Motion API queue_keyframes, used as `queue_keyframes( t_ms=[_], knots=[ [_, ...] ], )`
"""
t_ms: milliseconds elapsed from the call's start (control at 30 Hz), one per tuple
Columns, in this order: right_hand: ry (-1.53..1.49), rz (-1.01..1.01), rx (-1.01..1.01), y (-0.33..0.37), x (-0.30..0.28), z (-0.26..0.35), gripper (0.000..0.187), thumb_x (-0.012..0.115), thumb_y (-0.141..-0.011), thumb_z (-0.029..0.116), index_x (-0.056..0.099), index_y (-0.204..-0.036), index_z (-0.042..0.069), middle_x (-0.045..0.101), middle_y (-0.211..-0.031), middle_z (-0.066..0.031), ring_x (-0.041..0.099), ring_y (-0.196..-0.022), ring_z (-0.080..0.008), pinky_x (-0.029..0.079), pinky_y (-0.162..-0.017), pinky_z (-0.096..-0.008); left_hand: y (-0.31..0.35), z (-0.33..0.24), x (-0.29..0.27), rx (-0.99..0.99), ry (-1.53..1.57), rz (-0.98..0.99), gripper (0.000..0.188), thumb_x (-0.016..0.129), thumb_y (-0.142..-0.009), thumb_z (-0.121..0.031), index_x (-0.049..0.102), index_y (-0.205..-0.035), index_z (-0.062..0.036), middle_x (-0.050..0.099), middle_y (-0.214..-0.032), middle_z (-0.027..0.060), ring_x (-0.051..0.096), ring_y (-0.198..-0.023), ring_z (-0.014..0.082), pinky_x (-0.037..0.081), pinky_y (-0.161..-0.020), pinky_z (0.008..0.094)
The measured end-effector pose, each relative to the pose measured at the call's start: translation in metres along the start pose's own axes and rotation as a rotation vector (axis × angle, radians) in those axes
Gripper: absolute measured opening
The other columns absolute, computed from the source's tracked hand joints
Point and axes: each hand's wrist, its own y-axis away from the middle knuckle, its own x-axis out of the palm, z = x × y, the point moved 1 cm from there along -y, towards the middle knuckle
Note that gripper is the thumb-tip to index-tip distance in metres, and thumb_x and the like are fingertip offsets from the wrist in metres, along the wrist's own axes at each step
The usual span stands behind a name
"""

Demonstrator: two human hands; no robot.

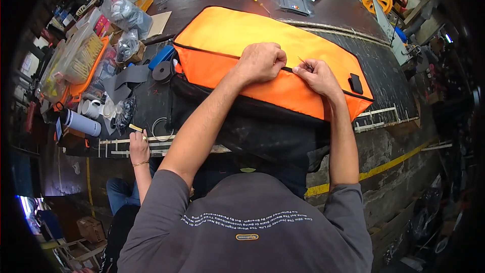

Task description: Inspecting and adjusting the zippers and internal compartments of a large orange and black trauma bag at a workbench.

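**A:** Where is the main piece laid?

**B:** A long, box-shaped bag of bright orange fabric (227, 30) is laid across the near middle of a dark, scuffed tabletop (338, 0), with black fabric seen below its near side.

**A:** Which step is in hand?

**B:** The seam is apparently being tidied. Narrow black edging (202, 50) along the bag's near upper edge seems to be pinched by the left hand (260, 63), its fingers drawn in. Just to the right, a small, dark, metal-looking tool (306, 64) is held by the right hand (318, 77); its kind cannot be told.

**A:** What is called for next?

**B:** Probably, the edging should be kept taut and the tool guided closely, so that the orange cloth is not nicked.

**A:** And what is set around?

**B:** A black roll of strip material (162, 72) is set just left of the bag, and a white cylindrical bottle (83, 123) farther left. At the near left, a small pale-yellow piece (135, 128) is held by a co-worker's hand (140, 147). A yellow-handled screwdriver (255, 0) is seen on the far side.
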Motion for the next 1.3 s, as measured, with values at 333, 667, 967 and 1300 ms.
queue_keyframes(
  t_ms=[333, 667, 967, 1300],
  knots=[
    [0.038, 0.045, 0.013, -0.005, 0.001, -0.003, 0.039, 0.081, -0.098, 0.037, 0.079, -0.102, -0.002, 0.072, -0.078, -0.0082, 0.067, -0.073, -0.0163, 0.055, -0.071, -0.0372, 0.002, 0.010, -0.007, 0.121, -0.024, -0.186, 0.009, 0.067, -0.100, -0.013, 0.071, -0.103, -0.0063, 0.073, -0.103, 0.0118, 0.074, -0.090, 0.0361, 0.060, -0.078, 0.0464],
    [0.029, 0.064, 0.033, -0.007, 0.000, -0.005, 0.038, 0.082, -0.097, 0.038, 0.081, -0.101, 0.000, 0.071, -0.077, -0.0067, 0.066, -0.072, -0.0151, 0.054, -0.070, -0.0358, -0.003, 0.014, -0.010, 0.395, -0.196, -0.035, 0.013, 0.077, -0.091, -0.019, 0.080, -0.101, -0.0113, 0.077, -0.102, 0.0057, 0.076, -0.083, 0.0291, 0.060, -0.079, 0.0433],
    [0.104, 0.026, 0.037, -0.004, -0.001, 0.004, 0.041, 0.083, -0.096, 0.041, 0.079, -0.102, 0.000, 0.076, -0.085, -0.0118, 0.072, -0.079, -0.0216, 0.057, -0.075, -0.0388, 0.004, 0.014, 0.012, 0.504, -0.304, -0.191, 0.009, 0.073, -0.087, -0.018, 0.068, -0.092, -0.0121, 0.070, -0.091, 0.0049, 0.074, -0.083, 0.0256, 0.056, -0.076, 0.0415],
    [0.279, -0.243, -0.520, 0.030, 0.001, 0.025, 0.017, 0.085, -0.089, 0.013, 0.077, -0.101, 0.003, 0.075, -0.095, -0.0099, 0.074, -0.087, -0.0286, 0.059, -0.077, -0.0413, 0.015, 0.017, 0.026, 0.438, -0.172, -0.392, 0.012, 0.074, -0.089, -0.017, 0.066, -0.097, -0.0126, 0.066, -0.092, 0.0039, 0.069, -0.087, 0.0235, 0.050, -0.074, 0.0408]
  ],
)
